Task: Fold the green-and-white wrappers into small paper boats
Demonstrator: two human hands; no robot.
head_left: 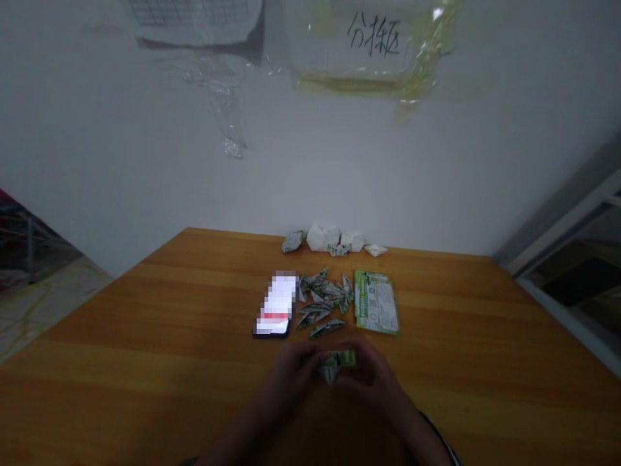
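Between my two hands is a small piece of folded paper (pixel 330 370), printed green and white, with a pointed lower end. My left hand (pixel 297 367) grips its left side, thumb and fingers closed on it. On the other side my right hand (pixel 365 370) pinches the green edge. Just beyond lies a pile of folded paper pieces (pixel 326 294) in the same print. To the right of that pile is a flat stack of green-and-white printed sheets (pixel 377 303). A phone (pixel 276 304) with a lit, blurred-out screen lies to its left.
Along the wall-side edge of the wooden table (pixel 145 336) stand white folded papers (pixel 323 237) and a grey crumpled-looking paper piece (pixel 292 241). A handwritten sign (pixel 373 39) is taped to the wall. A shelf frame (pixel 572 220) rises at the right.
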